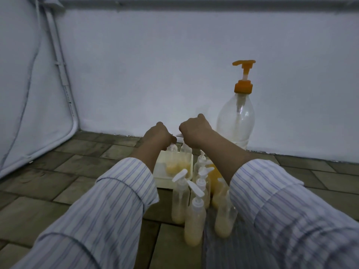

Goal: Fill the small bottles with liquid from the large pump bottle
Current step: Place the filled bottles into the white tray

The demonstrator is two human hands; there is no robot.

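both hands centre frame, fingers curled over two small bottles (175, 152) in a cream tray (161, 175): left hand (158, 135) at one top, right hand (195, 131) pinching a white pump piece, likely recapping. large pump bottle (236, 121) upper right by the wall, looks nearly empty; more small bottles, part-filled, cluster lower centre, probably already done

Both hands (175, 133) seemingly curled, outstretched

Dull brown-green tiled floor (81, 183), running back to a white wall. Directly on it: a tall clear plastic pump bottle with an orange pump head (236, 121) hard against the wall, a cream plastic tray (163, 179), and a cluster of small clear pump bottles with white heads (195, 216) (partly filled, yellowish).
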